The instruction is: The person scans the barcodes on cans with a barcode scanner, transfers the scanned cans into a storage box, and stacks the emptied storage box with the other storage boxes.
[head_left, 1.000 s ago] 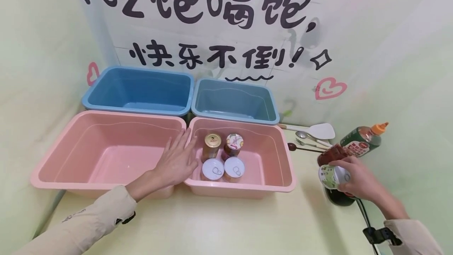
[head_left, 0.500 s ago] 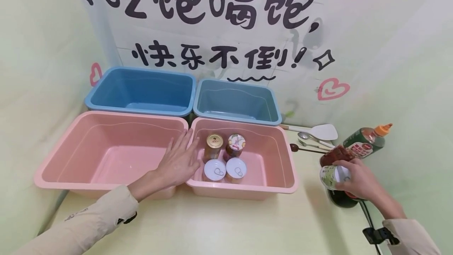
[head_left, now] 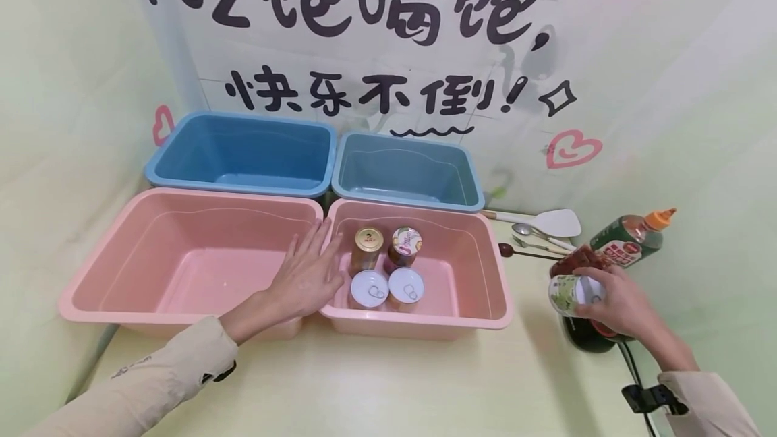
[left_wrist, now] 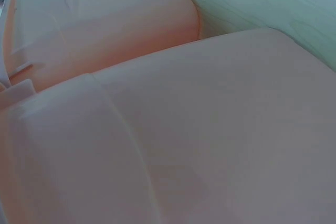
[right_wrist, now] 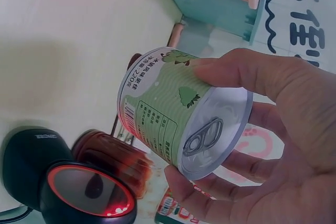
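Observation:
My right hand (head_left: 619,299) grips a small can (head_left: 564,294) with a green label, thumb on one side and fingers on the other. In the right wrist view the can (right_wrist: 163,108) is tilted, its silver pull-tab lid (right_wrist: 215,129) facing the palm. It is held above a black scanner-like device (head_left: 587,336), whose round window (right_wrist: 92,191) has a glowing red ring. My left hand (head_left: 306,275) rests with straight, spread fingers where the rims of the left pink bin (head_left: 182,319) and right pink bin (head_left: 419,324) meet; the left wrist view shows only bin walls.
Several cans (head_left: 368,290) stand in the right pink bin. Two blue bins (head_left: 237,187) (head_left: 407,202) stand behind. At the right lie a white spatula (head_left: 555,222), spoons and a fork; a dark red jar (head_left: 573,261) and an orange-capped sauce bottle (head_left: 628,241) are beyond my right hand.
The green-labelled can has turned slightly in my right hand and stays over the black device. My left hand keeps its place on the bin rims; the head view has shifted a little.

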`<state>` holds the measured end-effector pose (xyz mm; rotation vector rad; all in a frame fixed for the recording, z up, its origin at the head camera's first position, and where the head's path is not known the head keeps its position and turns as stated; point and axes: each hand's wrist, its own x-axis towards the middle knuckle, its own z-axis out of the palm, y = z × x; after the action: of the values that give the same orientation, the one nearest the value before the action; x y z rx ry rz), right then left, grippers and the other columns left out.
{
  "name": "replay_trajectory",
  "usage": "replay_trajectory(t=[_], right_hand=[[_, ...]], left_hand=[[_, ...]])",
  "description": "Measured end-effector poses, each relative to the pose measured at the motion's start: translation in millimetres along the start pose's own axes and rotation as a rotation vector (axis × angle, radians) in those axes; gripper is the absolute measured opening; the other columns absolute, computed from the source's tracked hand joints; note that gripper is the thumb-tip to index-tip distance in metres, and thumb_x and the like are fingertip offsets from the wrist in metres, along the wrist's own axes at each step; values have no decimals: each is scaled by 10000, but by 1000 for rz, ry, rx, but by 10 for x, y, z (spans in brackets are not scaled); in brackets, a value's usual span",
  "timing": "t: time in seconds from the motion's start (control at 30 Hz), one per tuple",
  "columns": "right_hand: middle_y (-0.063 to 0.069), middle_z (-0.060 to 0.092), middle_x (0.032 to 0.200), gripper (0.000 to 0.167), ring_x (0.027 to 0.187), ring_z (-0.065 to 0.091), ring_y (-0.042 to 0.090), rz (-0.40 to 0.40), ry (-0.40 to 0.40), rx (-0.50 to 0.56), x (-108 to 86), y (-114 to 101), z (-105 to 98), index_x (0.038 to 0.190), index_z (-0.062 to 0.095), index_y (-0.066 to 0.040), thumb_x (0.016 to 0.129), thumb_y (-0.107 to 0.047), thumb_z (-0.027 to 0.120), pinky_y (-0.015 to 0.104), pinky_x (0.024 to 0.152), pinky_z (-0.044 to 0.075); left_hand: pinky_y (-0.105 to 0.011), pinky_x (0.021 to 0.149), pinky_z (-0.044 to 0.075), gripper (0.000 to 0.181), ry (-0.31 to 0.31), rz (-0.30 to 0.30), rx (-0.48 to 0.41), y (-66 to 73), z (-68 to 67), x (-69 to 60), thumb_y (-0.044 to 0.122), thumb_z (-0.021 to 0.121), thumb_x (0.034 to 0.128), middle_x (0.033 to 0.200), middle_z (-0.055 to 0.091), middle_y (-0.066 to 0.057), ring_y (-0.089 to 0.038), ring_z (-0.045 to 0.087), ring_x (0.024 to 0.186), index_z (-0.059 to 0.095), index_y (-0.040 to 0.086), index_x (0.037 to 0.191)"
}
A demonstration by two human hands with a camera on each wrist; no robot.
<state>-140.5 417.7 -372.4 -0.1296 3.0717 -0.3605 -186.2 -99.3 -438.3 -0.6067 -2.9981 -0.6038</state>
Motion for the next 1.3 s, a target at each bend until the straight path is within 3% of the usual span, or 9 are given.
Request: replay_trajectory(t=[0.17, 0.37, 0.53, 0.73, 1.0, 1.3], right_hand=[[389, 510, 1064, 617, 846, 509, 420, -57, 48, -1, 167, -113, -115, 1175, 644, 50, 642, -148, 884, 343, 538, 444], [384, 472, 1131, 642, 889, 495, 447, -35, 39, -6, 459, -347, -350, 1277, 592, 24, 728, -196, 842, 327, 550, 452], [383, 447, 1190, 692, 935, 476, 451, -50, 7, 24, 781, -610, -531, 1357, 540, 5, 767, -228, 817, 357, 569, 493], [346, 512, 1161, 736, 930, 505, 410, -127, -2, 35, 1252, -1019, -640, 1387, 533, -23, 749, -243, 829, 399, 595, 499], [273, 576, 1099, 702, 986, 496, 363, -213, -3, 71, 1896, -1614, -515, 1347, 586, -45, 693, -160, 814, 488, 757, 490], [241, 629, 1136, 631, 983, 545, 350, -287, -55, 120, 2445, -2206, -200, 1287, 628, -29, 679, -118, 772, 459, 806, 503]], left_hand=[[-680, 1196, 123, 744, 16, -7, -6, -14, -15, -10, 386, 571, 933, 1679, 119, -181, -376, 71, 1560, 325, 63, 1557], [-653, 1214, 96, 752, 18, -26, -9, -15, -12, -23, 384, 573, 936, 1680, 127, -171, -364, 73, 1562, 314, 54, 1559], [-631, 1226, 80, 740, 25, -44, 1, -2, -6, -46, 388, 548, 939, 1675, 146, -178, -364, 94, 1560, 327, 31, 1549], [-621, 1230, 75, 742, 40, -51, 9, -17, 3, -69, 404, 530, 949, 1669, 175, -179, -366, 118, 1557, 321, 18, 1547], [-643, 1215, 127, 724, 67, -29, 13, -6, 21, -54, 437, 485, 988, 1656, 210, -194, -371, 146, 1551, 325, -1, 1541], [-666, 1205, 113, 735, 77, -6, 23, 8, 28, -24, 497, 413, 1014, 1663, 186, -176, -364, 139, 1553, 306, 6, 1549]])
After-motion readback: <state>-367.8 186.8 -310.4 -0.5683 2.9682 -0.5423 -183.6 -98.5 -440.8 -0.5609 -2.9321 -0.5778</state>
